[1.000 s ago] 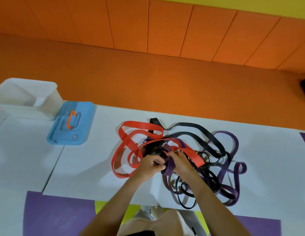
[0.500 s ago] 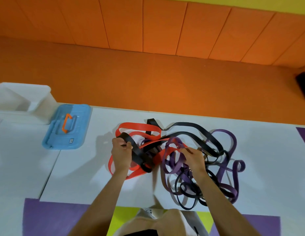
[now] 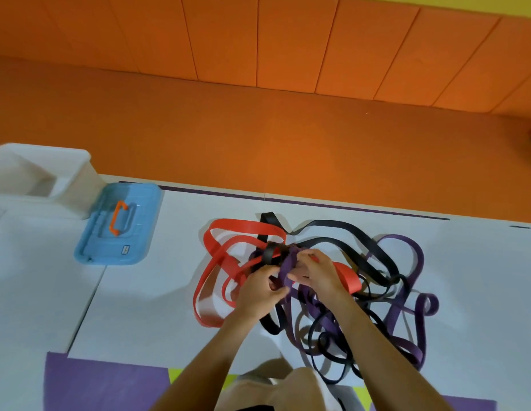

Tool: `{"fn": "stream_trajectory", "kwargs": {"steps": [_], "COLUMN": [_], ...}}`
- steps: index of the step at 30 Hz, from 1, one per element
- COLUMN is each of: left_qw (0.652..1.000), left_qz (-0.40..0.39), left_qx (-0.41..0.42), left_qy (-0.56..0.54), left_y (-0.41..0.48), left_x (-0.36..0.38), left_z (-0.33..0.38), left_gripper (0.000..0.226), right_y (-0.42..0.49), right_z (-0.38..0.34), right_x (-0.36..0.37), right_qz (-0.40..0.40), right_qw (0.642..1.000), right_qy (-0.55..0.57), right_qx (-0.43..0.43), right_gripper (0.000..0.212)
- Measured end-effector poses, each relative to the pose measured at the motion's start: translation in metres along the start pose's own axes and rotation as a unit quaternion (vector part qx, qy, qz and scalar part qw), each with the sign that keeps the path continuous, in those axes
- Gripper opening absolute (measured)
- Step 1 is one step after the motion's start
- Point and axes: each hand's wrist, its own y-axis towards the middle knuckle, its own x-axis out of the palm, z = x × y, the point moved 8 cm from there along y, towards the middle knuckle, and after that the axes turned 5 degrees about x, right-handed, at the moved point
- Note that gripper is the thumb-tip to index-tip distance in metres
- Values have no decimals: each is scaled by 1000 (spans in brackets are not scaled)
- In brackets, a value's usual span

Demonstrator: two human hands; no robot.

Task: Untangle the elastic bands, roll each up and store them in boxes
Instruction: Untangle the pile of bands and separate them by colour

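Pinching a purple band amid the tangle.
Left hand and right hand curl around it; white table stretches left to blue lid.

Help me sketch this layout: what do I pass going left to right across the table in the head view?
White box → blue lid → red band → purple band. The black band overlaps both bands, so it is left out.

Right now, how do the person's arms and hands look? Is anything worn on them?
The left hand and the right hand wear no gloves, and no rings show. The forearms are without sleeves, watch or bracelet as far as the picture reaches.
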Motion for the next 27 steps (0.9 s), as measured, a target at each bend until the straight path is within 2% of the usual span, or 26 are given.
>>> {"fn": "stream_trajectory", "kwargs": {"steps": [2,3,4,6,7,8,11,13,16,18,22,24,25,27], "left_qw": [998,997,994,985,980,975,966,960,957,954,954,954,956,963], "left_qz": [52,75,98,150,179,204,252,275,290,300,289,276,264,223], "left_qx": [-18,-27,-35,-51,-61,-68,-56,-37,-3,19,78,114,130,153], "left_qy": [-7,-23,-39,-62,-63,-58,-29,-20,-20,-12,17,16,14,16], "left_y": [5,7,8,9,9,9,13,14,18,21,29,32,34,38], "left_x": [-10,-15,-21,-35,-43,-51,-69,-78,-84,-89,-94,-95,-93,-84], "left_z": [-7,-10,-12,-17,-19,-21,-14,-5,10,20,40,48,51,56], "left_gripper": [19,13,9,8,9,10,11,8,5,4,15,20,22,23], "right_y": [2,3,4,2,4,7,8,0,-20,-32,-44,-49,-51,-55], "right_z": [-7,-14,-21,-29,-25,-19,-5,-6,-19,-23,-18,-11,-8,-5], "right_x": [-8,-20,-35,-61,-72,-81,-98,-106,-118,-124,-145,-157,-161,-165], "right_qz": [-6,39,105,219,229,217,175,211,306,340,345,350,351,340], "right_qw": [998,988,958,849,813,792,768,737,675,670,702,709,720,779], "right_qy": [-36,-118,-230,-455,-520,-564,-615,-640,-666,-653,-619,-610,-597,-523], "right_qx": [-49,-93,-137,-155,-124,-88,-39,-55,-85,-97,-69,-50,-47,-63], "right_gripper": [13,13,17,45,59,62,29,25,25,26,17,23,27,39]}}
